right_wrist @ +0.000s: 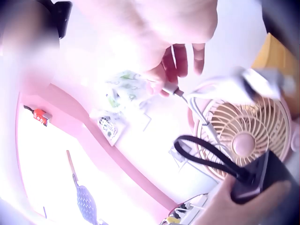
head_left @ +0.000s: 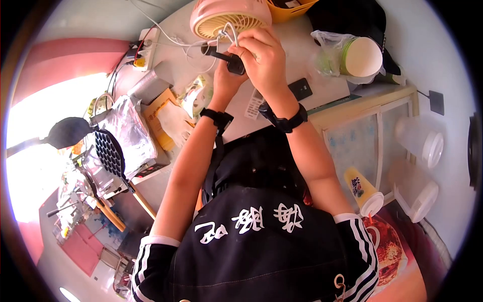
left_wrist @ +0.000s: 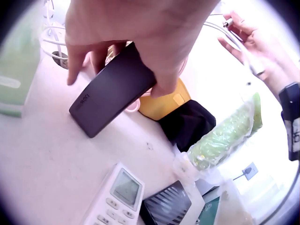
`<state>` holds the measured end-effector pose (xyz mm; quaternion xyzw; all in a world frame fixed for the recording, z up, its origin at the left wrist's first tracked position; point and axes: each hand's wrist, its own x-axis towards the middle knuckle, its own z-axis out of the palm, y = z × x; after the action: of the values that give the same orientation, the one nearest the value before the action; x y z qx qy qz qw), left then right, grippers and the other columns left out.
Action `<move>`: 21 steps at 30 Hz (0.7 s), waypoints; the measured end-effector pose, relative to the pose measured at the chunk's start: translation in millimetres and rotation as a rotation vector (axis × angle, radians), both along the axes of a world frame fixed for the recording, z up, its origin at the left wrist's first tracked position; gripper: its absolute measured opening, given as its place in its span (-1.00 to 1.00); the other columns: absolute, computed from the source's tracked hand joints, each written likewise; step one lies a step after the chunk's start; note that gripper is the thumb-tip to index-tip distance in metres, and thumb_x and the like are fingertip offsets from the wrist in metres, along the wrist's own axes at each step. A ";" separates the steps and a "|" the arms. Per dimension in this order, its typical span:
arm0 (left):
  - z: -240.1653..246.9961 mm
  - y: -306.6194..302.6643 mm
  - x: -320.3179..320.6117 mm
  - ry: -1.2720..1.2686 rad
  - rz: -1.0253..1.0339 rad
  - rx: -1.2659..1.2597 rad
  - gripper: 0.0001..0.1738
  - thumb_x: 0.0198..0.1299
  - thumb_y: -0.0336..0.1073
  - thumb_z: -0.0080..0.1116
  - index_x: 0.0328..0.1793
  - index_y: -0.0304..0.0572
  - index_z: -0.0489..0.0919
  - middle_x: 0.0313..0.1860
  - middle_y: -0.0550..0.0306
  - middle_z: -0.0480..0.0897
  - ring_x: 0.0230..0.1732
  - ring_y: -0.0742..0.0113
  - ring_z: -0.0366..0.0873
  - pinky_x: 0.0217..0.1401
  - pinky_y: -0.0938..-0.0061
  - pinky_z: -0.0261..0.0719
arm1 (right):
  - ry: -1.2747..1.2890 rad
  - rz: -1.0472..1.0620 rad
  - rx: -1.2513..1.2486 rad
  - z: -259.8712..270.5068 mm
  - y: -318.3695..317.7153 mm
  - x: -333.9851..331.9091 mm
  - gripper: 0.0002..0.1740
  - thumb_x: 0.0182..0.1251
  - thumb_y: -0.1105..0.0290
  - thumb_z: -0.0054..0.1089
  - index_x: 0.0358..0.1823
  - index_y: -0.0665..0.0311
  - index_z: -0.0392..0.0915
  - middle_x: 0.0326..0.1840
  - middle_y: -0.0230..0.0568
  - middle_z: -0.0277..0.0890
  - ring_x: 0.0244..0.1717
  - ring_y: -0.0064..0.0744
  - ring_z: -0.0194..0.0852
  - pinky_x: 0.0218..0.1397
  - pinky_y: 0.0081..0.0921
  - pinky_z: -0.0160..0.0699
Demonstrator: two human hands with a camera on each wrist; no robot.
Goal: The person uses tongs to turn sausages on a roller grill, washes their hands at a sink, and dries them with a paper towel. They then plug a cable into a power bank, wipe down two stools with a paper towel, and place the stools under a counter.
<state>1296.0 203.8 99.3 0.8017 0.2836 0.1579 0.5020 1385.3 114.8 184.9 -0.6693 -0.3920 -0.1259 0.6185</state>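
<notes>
My left hand (head_left: 227, 83) grips a black power bank (left_wrist: 112, 89), its fingers and thumb at the sides. A black loop (right_wrist: 206, 152) sticks out from one end of the block. Close beside it, my right hand (head_left: 264, 60) pinches the plug end (right_wrist: 171, 87) of a white cable (head_left: 229, 31) between thumb and finger. More of the cable hangs in loops near the pink fan (head_left: 226, 22), and another white connector (right_wrist: 262, 84) dangles in the right wrist view. The plug and the power bank are apart.
A white remote (left_wrist: 119, 192) and a dark phone (head_left: 301, 88) lie on the white table. Stacked green cups (head_left: 362, 56) in plastic stand at right, a yellow basket (head_left: 292, 11) behind. A power strip (head_left: 147, 49) and waffle pans (head_left: 109, 151) are at left.
</notes>
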 end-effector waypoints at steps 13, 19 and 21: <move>-40.5 -139.6 -4.9 0.294 -0.553 0.769 -0.08 -0.18 -0.12 0.40 0.30 -0.36 0.23 0.12 -0.08 0.38 0.20 0.06 0.33 0.25 0.22 0.33 | 0.256 0.117 -0.531 34.5 -87.4 29.4 -0.85 0.18 0.48 0.19 -0.39 0.44 0.44 -0.53 -0.09 0.26 -0.55 -0.19 0.20 -0.45 -0.43 0.22; -67.9 -156.8 19.4 0.496 -0.492 0.749 -0.10 -0.25 -0.06 0.46 0.20 -0.34 0.29 0.02 -0.02 0.43 0.07 0.13 0.41 0.00 0.29 0.43 | 0.467 0.121 -0.453 27.8 -96.7 24.2 -0.84 0.18 0.47 0.17 -0.41 0.43 0.41 -0.48 -0.03 0.41 -0.48 -0.05 0.32 -0.39 -0.33 0.33; -55.5 -155.2 16.9 0.577 -0.494 0.708 -0.11 -0.24 -0.05 0.46 0.18 -0.34 0.29 0.01 -0.03 0.43 0.05 0.11 0.43 -0.03 0.27 0.45 | 0.474 0.127 -0.473 20.2 -97.6 26.5 -0.84 0.21 0.48 0.17 -0.38 0.44 0.42 -0.50 -0.15 0.41 -0.48 -0.32 0.33 -0.38 -0.48 0.33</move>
<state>1312.8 48.6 43.8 0.9763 0.1420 -0.1066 0.1239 1411.8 17.2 205.1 -0.7791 -0.2966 0.1661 0.5267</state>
